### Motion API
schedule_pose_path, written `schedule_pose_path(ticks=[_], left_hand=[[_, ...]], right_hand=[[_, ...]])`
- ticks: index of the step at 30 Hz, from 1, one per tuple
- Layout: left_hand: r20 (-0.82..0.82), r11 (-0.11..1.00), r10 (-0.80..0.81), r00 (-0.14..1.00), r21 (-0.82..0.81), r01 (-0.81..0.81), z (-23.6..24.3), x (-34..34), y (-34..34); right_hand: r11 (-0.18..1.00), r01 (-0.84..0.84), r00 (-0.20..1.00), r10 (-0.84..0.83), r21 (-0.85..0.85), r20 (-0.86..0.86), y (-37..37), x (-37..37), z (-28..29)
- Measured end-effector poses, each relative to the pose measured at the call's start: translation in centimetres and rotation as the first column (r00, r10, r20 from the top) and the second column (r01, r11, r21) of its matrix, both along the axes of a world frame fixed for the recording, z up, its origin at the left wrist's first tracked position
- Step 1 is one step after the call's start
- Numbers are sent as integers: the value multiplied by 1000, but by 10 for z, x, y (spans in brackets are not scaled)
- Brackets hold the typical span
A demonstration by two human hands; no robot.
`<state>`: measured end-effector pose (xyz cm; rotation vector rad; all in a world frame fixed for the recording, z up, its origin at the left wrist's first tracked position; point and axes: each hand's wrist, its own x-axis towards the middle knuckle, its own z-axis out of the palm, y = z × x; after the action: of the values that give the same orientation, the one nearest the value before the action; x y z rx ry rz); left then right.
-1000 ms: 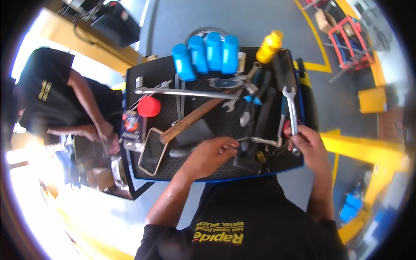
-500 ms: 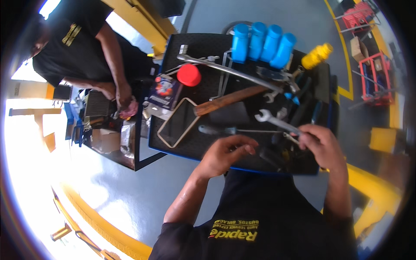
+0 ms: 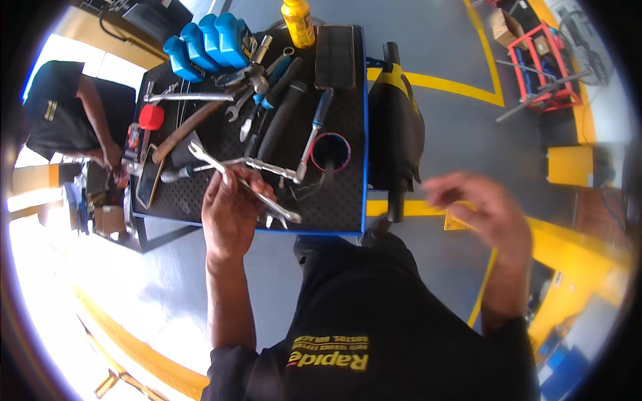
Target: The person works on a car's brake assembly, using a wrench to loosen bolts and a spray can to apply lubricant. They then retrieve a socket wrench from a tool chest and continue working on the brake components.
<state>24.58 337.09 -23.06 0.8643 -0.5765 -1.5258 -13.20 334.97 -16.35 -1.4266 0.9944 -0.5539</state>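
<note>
My left hand (image 3: 229, 210) grips a silver combination wrench (image 3: 269, 201) near its middle, above the front edge of the tool tray (image 3: 348, 224). The wrench slants, its open jaw to the far left and its other end to the near right. My right hand (image 3: 487, 208) is out over the floor to the right of the tray, slightly blurred. Its fingers are stretched out and the thumb is apart, with nothing seen in it. Beyond the wrench lie a wooden-handled hammer (image 3: 184, 132), a ratchet with a blue grip (image 3: 323, 110) and a screwdriver (image 3: 179, 175).
Several blue bottles (image 3: 200, 48) and a yellow bottle (image 3: 298, 25) stand at the far side, by a dark phone-like slab (image 3: 335, 57). A red-rimmed round container (image 3: 331, 153) sits right. A co-worker (image 3: 73, 113) bends at the left. A red rack (image 3: 545, 73) stands far right.
The wrench has passed from my right hand to my left. My right hand has drawn off to the right, emptied. The view has turned right, so the tray appears farther left.
</note>
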Motion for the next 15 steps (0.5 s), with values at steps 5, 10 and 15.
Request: schedule_pose_path(ticks=[5, 10, 15], left_hand=[[191, 985, 63, 980, 143, -92, 1, -87, -3], [65, 955, -268, 961, 153, 255, 14, -179, -14], [28, 887, -433, 901, 191, 421, -20, -230, -15]], right_hand=[[942, 310, 938, -325, -124, -122, -6, -140, 21], [961, 192, 961, -226, -201, -162, -74, -186, 35], [991, -1, 979, -26, -133, -203, -187, -129, 11]])
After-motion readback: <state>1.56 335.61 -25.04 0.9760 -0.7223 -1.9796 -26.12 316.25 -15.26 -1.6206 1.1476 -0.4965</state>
